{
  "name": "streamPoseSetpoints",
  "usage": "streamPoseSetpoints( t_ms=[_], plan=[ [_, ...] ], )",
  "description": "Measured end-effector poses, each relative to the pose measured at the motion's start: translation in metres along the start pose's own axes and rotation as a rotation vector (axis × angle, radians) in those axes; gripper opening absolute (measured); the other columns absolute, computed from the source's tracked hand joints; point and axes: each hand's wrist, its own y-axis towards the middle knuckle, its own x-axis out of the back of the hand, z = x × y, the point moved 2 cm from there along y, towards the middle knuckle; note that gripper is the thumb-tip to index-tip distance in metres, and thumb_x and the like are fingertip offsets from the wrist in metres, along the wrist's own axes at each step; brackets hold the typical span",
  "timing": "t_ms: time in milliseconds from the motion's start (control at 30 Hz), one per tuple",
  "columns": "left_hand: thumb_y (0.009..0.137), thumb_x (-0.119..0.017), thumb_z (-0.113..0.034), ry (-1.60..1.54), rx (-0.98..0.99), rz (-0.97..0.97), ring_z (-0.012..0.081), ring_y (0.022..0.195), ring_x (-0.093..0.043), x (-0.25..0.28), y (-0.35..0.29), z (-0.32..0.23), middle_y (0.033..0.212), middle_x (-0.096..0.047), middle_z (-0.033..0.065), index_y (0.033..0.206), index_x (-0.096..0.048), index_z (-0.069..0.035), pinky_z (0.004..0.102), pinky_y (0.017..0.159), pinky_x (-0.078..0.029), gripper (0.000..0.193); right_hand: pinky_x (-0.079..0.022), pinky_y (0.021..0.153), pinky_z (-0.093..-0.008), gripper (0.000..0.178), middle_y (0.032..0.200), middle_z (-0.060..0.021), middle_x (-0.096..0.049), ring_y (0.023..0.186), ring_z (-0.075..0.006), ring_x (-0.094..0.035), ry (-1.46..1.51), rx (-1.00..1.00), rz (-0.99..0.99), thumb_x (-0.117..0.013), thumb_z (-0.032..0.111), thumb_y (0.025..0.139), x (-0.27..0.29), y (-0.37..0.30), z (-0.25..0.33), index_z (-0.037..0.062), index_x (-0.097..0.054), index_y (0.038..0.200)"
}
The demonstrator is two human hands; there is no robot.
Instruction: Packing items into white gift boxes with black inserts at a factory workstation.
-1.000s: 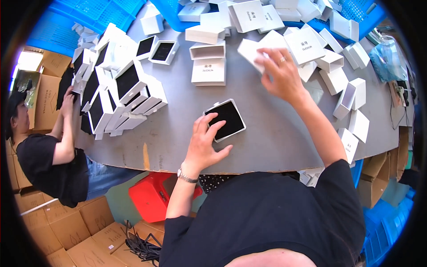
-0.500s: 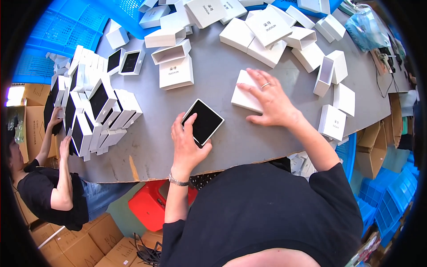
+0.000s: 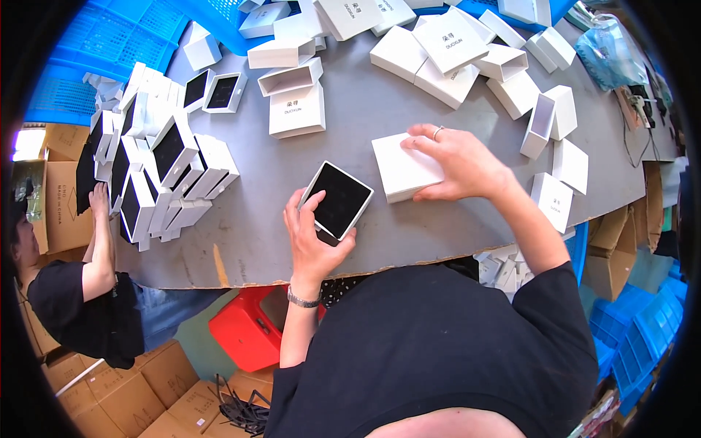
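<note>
My left hand [image 3: 312,244] is closed round the near left edges of a shallow white box tray [image 3: 340,200] with a black insert, tilted a little above the grey table. My right hand [image 3: 466,166] grips a white box [image 3: 400,169] by its right side, fingers on top and thumb at the near edge. This box lies to the right of the tray, apart from it. Whether it is a hollow sleeve cannot be made out. Beyond the tray, an upright hollow white sleeve [image 3: 290,77] sits on a closed white box [image 3: 298,115].
Stacked trays with black inserts [image 3: 174,153] stand at left, beside a co-worker [image 3: 80,299]. White boxes [image 3: 447,44] are piled at the back; more boxes and sleeves [image 3: 535,125] lie at right. Blue crates [image 3: 120,33] border the far left, and a red stool [image 3: 247,330] stands below the table.
My right hand has drawn its box left and nearer, now with its thumb at the near edge. My left hand still holds the tray, tilted slightly more. The co-worker's arms have shifted.
</note>
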Motion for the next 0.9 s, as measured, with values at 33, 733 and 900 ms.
streamPoseSetpoints(
  t_ms=[33,733,900],
  plan=[
    [0.063,-0.081,-0.018,-0.014,-0.044,-0.009,0.0415,0.131,-0.042,0.002,-0.001,0.001,0.140,-0.044,0.0208,0.133,-0.053,-0.011,0.0516,0.109,-0.039,0.076,-0.054,0.084,-0.0433,0.064,0.106,-0.0161,-0.069,0.089,-0.0337,-0.067,0.101,0.001,0.136,-0.078,0.047,0.077,0.004,-0.002,-0.001,0.0091,-0.065,0.126],
    [0.059,-0.072,-0.009,-0.027,-0.202,0.090,0.0376,0.130,-0.045,-0.019,0.037,0.002,0.138,-0.049,0.0156,0.130,-0.055,-0.009,0.0467,0.111,-0.038,0.073,-0.038,0.112,-0.0497,0.102,0.159,-0.0170,-0.036,0.137,-0.0366,-0.046,0.111,0.214,-0.063,-0.080,0.018,0.059,-0.039,-0.018,0.025,0.0088,-0.039,0.152],
    [0.058,-0.073,-0.010,0.017,-0.292,0.133,0.0395,0.129,-0.043,-0.012,0.038,-0.004,0.136,-0.048,0.0154,0.129,-0.056,-0.009,0.0485,0.112,-0.037,0.073,-0.038,0.113,-0.0476,0.103,0.158,-0.0175,-0.037,0.135,-0.0362,-0.047,0.102,0.182,-0.044,-0.079,0.017,0.059,-0.040,-0.016,0.028,0.0079,-0.038,0.153]
  ],
)
